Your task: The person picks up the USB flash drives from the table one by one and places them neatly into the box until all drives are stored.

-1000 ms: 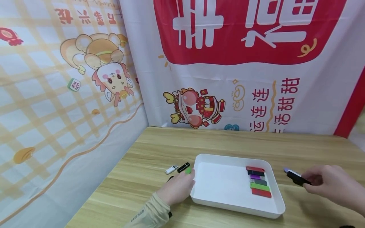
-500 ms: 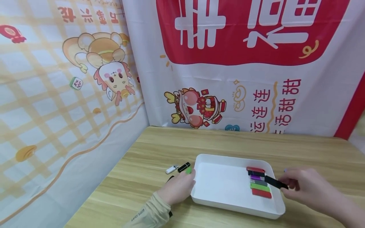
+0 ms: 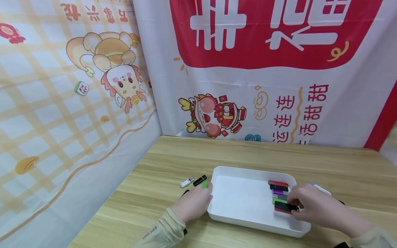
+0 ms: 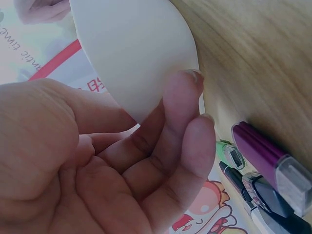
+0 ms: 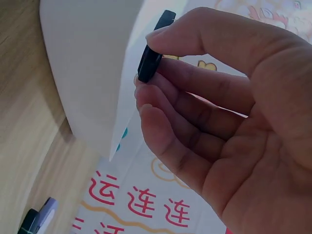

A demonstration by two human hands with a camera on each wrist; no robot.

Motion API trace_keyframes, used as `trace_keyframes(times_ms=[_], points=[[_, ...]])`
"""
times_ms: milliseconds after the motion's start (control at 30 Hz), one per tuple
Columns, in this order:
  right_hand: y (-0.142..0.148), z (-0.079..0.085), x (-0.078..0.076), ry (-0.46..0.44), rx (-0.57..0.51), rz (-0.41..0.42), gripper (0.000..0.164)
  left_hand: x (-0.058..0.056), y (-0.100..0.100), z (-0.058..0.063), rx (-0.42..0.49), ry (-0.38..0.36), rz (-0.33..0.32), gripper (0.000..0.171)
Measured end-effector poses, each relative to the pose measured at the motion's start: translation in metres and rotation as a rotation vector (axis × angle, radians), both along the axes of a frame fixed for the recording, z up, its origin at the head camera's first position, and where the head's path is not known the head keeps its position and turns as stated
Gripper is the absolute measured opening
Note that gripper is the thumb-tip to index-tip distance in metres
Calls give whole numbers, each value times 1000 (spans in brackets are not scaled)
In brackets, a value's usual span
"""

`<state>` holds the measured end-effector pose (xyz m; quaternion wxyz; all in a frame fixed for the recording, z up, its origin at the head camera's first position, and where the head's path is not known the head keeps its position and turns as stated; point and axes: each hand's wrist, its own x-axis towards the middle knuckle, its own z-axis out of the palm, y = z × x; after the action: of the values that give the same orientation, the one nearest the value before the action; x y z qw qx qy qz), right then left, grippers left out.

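Above the right end of the white tray (image 3: 238, 203), my right hand (image 3: 317, 206) pinches a black USB stick (image 3: 283, 206) between thumb and fingers. That stick (image 5: 156, 46) stands edge-on in the right wrist view. It overlaps the red stick (image 3: 281, 211) at the near end of a row of several coloured USB sticks in the tray; my fingers cover part of the row. My left hand (image 3: 195, 203) holds the tray's left side. In the left wrist view, the thumb lies on one face of the tray wall (image 4: 136, 53) and the fingertips on the other.
Left of the tray lie a white USB stick (image 3: 186, 183), a black one (image 3: 200, 180) and a green one (image 3: 205, 184). A purple stick (image 4: 263, 151) shows beside my left fingers. Right of the tray is a white and lilac stick (image 3: 322, 188). Printed cloth (image 3: 260, 79) hangs behind the table.
My right hand has carried the black USB stick leftward from the table over the tray's edge, then toward me to the near end of the row. The left hand stays on the tray.
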<state>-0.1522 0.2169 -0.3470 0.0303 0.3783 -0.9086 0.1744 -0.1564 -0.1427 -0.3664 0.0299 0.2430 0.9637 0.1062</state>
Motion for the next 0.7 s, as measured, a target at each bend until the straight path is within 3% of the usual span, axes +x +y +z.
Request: trace_keyframes(times_ms=[367, 700], points=[[-3, -6, -5, -89, 89, -26, 24, 1, 0, 3, 5, -8, -6, 47], [-5, -15, -5, -38, 118, -39, 32, 1, 0, 4, 10, -7, -9, 46]])
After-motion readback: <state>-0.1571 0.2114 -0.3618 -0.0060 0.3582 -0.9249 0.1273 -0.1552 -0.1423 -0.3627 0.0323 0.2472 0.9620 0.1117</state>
